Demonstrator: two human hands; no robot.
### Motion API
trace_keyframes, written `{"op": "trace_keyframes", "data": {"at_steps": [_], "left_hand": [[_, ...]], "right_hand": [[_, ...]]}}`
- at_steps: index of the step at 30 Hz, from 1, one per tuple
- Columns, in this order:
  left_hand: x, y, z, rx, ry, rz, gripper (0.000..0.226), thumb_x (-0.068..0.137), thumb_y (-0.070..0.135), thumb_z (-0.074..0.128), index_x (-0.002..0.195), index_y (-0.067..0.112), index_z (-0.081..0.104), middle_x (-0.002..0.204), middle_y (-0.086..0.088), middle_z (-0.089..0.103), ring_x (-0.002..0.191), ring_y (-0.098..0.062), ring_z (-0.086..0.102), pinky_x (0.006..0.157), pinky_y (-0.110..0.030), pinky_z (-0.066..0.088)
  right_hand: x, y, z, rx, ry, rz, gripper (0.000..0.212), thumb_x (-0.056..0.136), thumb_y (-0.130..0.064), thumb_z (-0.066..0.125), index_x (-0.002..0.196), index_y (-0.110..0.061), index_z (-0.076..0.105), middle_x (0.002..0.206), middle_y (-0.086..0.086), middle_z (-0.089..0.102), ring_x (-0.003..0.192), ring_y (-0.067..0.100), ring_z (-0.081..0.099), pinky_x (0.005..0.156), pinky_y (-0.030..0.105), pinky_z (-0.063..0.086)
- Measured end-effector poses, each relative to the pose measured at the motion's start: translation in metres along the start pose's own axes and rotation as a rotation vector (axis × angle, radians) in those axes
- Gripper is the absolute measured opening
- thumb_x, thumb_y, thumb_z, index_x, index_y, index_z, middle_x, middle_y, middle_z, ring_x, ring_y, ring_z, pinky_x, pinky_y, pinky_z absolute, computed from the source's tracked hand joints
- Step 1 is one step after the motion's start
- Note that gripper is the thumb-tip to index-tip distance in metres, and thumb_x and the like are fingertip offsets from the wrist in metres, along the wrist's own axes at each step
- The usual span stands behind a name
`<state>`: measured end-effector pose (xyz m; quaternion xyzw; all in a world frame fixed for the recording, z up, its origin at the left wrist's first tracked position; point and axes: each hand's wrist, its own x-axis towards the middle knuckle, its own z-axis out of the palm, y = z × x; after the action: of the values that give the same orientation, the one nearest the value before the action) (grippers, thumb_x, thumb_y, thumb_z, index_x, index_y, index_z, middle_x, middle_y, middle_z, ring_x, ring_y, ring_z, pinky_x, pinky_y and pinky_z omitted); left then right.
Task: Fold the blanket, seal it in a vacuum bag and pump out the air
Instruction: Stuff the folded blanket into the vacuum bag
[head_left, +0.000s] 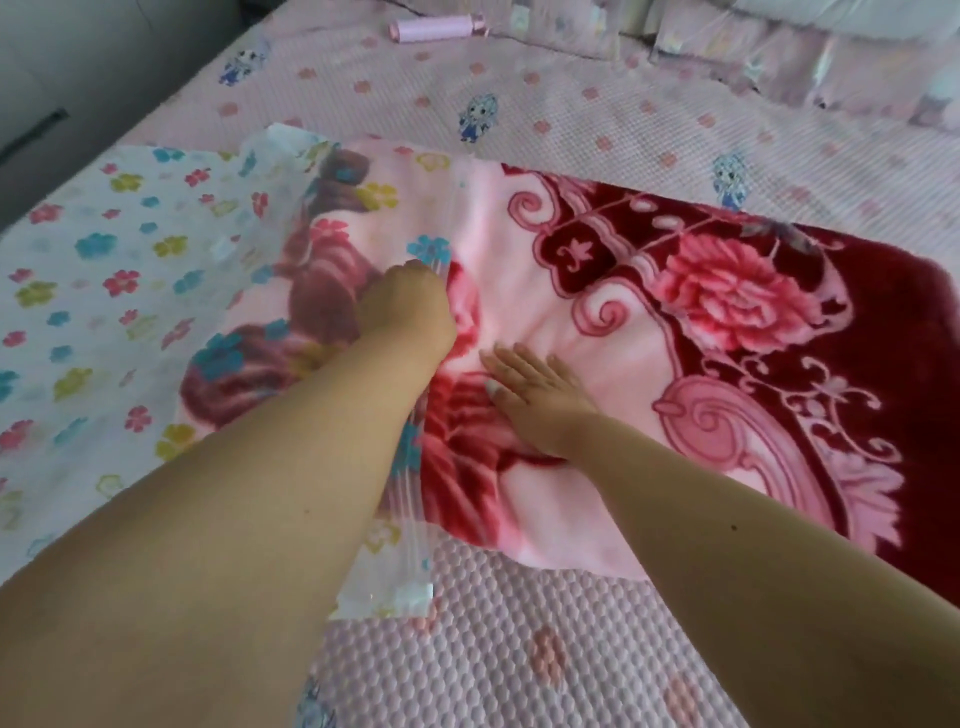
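Right now the folded blanket (675, 332), pink and dark red with big roses, lies across the middle of the bed (519, 649), and its left part is already inside the vacuum bag (104, 291), a clear bag printed with small coloured flowers that spreads toward nine o'clock. The bag's open mouth runs as a rippled edge from about eleven o'clock down to six o'clock, crossing the blanket. The left hand (410, 312) sits at that edge near the centre, its fingers curled round the plastic rim and gripping it. The right hand (530, 384) lies just beside it, toward four o'clock, flat on the blanket with its fingers straight and a little spread, pressing into the plush. Both forearms reach in from six o'clock. At twelve o'clock, well apart from the hands, a pink cylinder (439, 26) rests on the bed cover, which is pink, quilted and dotted with small cartoon figures. More clear plastic bags (779, 57) are heaped at one o'clock by the far edge.
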<state>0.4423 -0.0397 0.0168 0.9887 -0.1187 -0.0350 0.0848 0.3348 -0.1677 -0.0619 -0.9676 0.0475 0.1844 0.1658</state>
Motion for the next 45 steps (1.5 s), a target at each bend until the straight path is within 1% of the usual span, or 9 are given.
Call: {"op": "trace_keyframes", "data": {"at_steps": [5, 12, 17, 24, 30, 33, 37, 40, 45], "left_hand": [[0.016, 0.002, 0.010, 0.055, -0.099, 0.009, 0.081, 0.073, 0.050, 0.073, 0.132, 0.004, 0.041, 0.126, -0.016, 0.049, 0.114, -0.034, 0.055, 0.087, -0.040, 0.048], [0.043, 0.002, 0.011, 0.023, -0.026, 0.063, 0.033, 0.086, 0.015, 0.057, 0.117, 0.008, 0.058, 0.122, -0.014, 0.060, 0.115, -0.031, 0.057, 0.092, -0.036, 0.047], [0.038, 0.002, 0.014, -0.086, -0.069, 0.131, 0.028, 0.092, 0.013, 0.045, 0.113, 0.003, 0.061, 0.114, -0.020, 0.064, 0.111, -0.036, 0.058, 0.089, -0.038, 0.046], [-0.053, 0.012, 0.028, -0.274, -0.133, 0.230, 0.021, 0.090, 0.014, 0.049, 0.100, 0.008, 0.066, 0.099, -0.014, 0.070, 0.098, -0.033, 0.063, 0.081, -0.035, 0.048], [-0.142, 0.042, 0.008, -0.533, -0.090, 0.305, 0.010, 0.085, 0.012, 0.057, 0.088, 0.012, 0.066, 0.085, -0.010, 0.072, 0.085, -0.031, 0.065, 0.077, -0.035, 0.044], [-0.161, 0.061, 0.006, -0.579, -0.065, 0.277, 0.008, 0.085, 0.014, 0.057, 0.087, 0.015, 0.065, 0.086, -0.009, 0.072, 0.085, -0.032, 0.065, 0.076, -0.034, 0.047], [-0.122, 0.065, 0.006, -0.603, 0.060, 0.091, 0.012, 0.088, 0.009, 0.054, 0.092, 0.007, 0.065, 0.099, -0.017, 0.070, 0.097, -0.036, 0.061, 0.078, -0.031, 0.033], [-0.091, 0.061, 0.007, -0.531, 0.019, 0.032, 0.018, 0.091, 0.014, 0.050, 0.100, 0.007, 0.064, 0.110, -0.016, 0.067, 0.106, -0.034, 0.059, 0.084, -0.029, 0.035], [-0.082, 0.056, 0.010, -0.493, -0.003, 0.062, 0.021, 0.092, 0.014, 0.050, 0.106, 0.006, 0.064, 0.116, -0.013, 0.066, 0.110, -0.030, 0.058, 0.088, -0.026, 0.041]], "right_hand": [[-0.006, -0.006, -0.002, 0.093, 0.006, 0.042, 0.048, 0.104, -0.041, 0.016, 0.152, -0.038, 0.011, 0.161, -0.017, 0.004, 0.147, 0.003, -0.003, 0.117, 0.031, -0.005], [-0.032, -0.021, 0.000, 0.199, 0.069, -0.015, 0.058, 0.099, -0.056, 0.027, 0.152, -0.035, 0.020, 0.160, -0.012, 0.016, 0.146, 0.004, 0.008, 0.114, 0.024, -0.006], [-0.047, -0.022, -0.012, 0.938, 0.128, 0.141, 0.047, 0.095, -0.050, 0.043, 0.130, -0.024, 0.060, 0.135, -0.003, 0.058, 0.127, 0.016, 0.050, 0.115, 0.038, 0.029], [-0.089, -0.026, 0.004, 1.004, 0.116, 0.089, 0.045, 0.099, -0.047, 0.035, 0.117, -0.024, 0.069, 0.119, -0.009, 0.068, 0.114, 0.006, 0.060, 0.107, 0.034, 0.041], [-0.149, -0.029, 0.026, 1.340, 0.532, 0.293, 0.043, 0.093, -0.045, 0.039, 0.091, -0.021, 0.074, 0.090, -0.006, 0.075, 0.088, 0.007, 0.068, 0.076, 0.015, 0.049], [-0.167, -0.020, 0.033, 1.248, 0.793, 0.779, 0.032, 0.087, -0.050, 0.059, 0.088, -0.018, 0.064, 0.083, -0.005, 0.070, 0.083, 0.018, 0.065, 0.073, 0.024, 0.051], [-0.175, -0.004, 0.042, 1.665, 0.671, 1.329, 0.085, 0.063, -0.058, 0.080, 0.115, 0.002, 0.051, 0.112, 0.015, 0.059, 0.095, 0.029, 0.062, 0.088, 0.041, 0.052], [-0.174, 0.000, 0.043, 1.837, 0.475, 1.240, 0.097, 0.062, -0.066, 0.077, 0.131, -0.004, 0.047, 0.121, 0.013, 0.058, 0.100, 0.032, 0.062, 0.090, 0.047, 0.053], [-0.161, -0.009, 0.026, 1.913, 0.430, 1.022, 0.117, 0.044, -0.074, 0.075, 0.133, -0.002, 0.047, 0.135, 0.013, 0.054, 0.119, 0.033, 0.055, 0.103, 0.049, 0.044]]}}
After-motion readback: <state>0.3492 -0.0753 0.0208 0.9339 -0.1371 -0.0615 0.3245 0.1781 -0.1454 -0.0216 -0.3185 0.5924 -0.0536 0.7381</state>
